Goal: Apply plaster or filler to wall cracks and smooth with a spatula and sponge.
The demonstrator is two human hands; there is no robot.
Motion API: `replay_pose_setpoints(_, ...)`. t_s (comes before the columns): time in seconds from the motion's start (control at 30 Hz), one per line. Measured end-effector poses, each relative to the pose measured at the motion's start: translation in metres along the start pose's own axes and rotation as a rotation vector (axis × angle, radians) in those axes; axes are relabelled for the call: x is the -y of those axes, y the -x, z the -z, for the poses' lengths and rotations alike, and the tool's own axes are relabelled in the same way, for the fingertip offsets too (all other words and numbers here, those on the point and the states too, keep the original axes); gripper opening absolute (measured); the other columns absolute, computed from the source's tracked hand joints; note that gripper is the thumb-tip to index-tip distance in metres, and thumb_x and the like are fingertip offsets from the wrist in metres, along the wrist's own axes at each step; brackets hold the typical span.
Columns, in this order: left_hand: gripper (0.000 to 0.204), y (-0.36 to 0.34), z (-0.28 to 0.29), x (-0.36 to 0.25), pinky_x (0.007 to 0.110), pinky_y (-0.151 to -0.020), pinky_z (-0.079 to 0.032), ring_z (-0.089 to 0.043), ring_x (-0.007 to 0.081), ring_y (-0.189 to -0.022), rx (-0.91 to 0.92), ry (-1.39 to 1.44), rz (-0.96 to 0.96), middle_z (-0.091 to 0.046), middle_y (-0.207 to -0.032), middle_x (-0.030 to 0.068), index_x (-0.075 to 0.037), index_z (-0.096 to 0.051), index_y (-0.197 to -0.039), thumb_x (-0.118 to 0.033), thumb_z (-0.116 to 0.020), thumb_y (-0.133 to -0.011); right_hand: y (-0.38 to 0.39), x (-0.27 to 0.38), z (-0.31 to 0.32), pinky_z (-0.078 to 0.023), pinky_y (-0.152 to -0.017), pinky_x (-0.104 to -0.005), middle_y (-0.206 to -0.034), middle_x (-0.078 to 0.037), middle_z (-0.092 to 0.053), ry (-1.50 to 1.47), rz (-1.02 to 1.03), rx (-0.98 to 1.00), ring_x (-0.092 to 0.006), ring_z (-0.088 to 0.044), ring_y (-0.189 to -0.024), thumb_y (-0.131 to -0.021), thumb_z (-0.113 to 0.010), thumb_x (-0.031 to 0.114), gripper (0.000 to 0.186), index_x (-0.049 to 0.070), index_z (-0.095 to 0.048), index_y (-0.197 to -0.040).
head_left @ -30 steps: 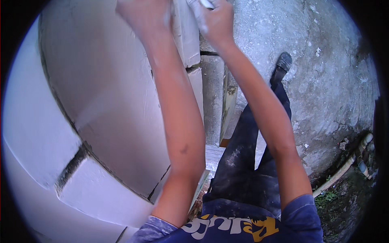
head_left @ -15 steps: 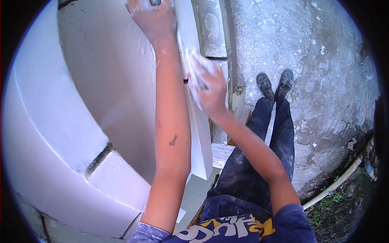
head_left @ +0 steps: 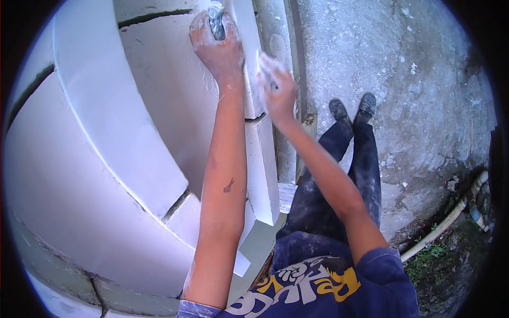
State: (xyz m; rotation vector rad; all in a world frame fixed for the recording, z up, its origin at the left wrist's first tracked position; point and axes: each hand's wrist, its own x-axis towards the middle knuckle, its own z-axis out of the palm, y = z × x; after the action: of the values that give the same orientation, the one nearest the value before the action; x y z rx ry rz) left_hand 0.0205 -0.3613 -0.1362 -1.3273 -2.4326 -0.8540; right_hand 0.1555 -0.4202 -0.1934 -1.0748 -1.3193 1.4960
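High in the picture, my left hand [head_left: 218, 47] is closed round a short, grey-streaked handle [head_left: 216, 20] smeared with white; its far end runs out at the top edge. That hand rests over a long white ledge [head_left: 241, 21]. My right hand [head_left: 280, 89], dusted white and blurred by motion, has its fingers curled at the ledge's right side. A thin pale edge shows by its fingertips, but what it holds is too blurred to name. The ledge's white lower section [head_left: 262, 180] ends in a point, with a dark joint [head_left: 255, 118] above it.
Left of my arm a smooth white panel [head_left: 164, 90] and a curved white band [head_left: 114, 95] show dark joints. Right of the ledge lie grey blocks [head_left: 286, 153], then a rough concrete floor [head_left: 419, 106] under my dark shoes [head_left: 366, 108]. A pale pipe [head_left: 440, 228] runs at lower right.
The view has shifted, so the white panels sit further right. My left hand and its handle show more fully. My right hand has slid up along the ledge.
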Motion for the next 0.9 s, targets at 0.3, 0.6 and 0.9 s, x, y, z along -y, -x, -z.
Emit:
replay_pose_setpoints(0.3, 0.028, -0.005, -0.007, -0.007, 0.045, -0.103, -0.046, -0.059, 0.0382, -0.114, 0.063, 0.087, 0.054, -0.065, -0.126, 0.0161, 0.005, -0.068, -0.11, -0.011, -0.072, -0.086, 0.006, -0.006, -0.01, -0.023, -0.124, -0.0411, -0.154, -0.027, -0.044, -0.258, -0.06, 0.116, -0.0375, -0.032, -0.151, -0.104, -0.046, 0.015, 0.052, -0.002, -0.041, -0.152)
replay_pose_setpoints(0.6, 0.029, -0.013, -0.019, -0.019, 0.046, -0.103, -0.046, -0.06, 0.0405, -0.114, 0.065, 0.13, 0.048, -0.065, -0.125, 0.02, 0.005, -0.067, -0.113, -0.008, -0.07, -0.088, -0.126, -0.08, -0.041, -0.039, -0.113, -0.04, -0.157, -0.027, -0.04, -0.205, -0.137, 0.198, -0.0342, -0.048, -0.135, -0.101, -0.044, 0.02, 0.053, -0.006, -0.042, -0.148)
replay_pose_setpoints(0.9, 0.027, -0.004, 0.001, 0.007, 0.045, -0.097, -0.049, -0.065, 0.0404, -0.103, -0.047, 0.081, 0.04, -0.07, -0.11, 0.0242, 0.008, -0.069, -0.112, -0.008, -0.068, -0.09, -0.007, 0.008, -0.023, -0.027, -0.122, -0.041, -0.161, -0.027, -0.032, -0.198, 0.002, 0.225, -0.0365, -0.03, -0.152, -0.103, -0.039, 0.026, 0.061, -0.01, -0.035, -0.152)
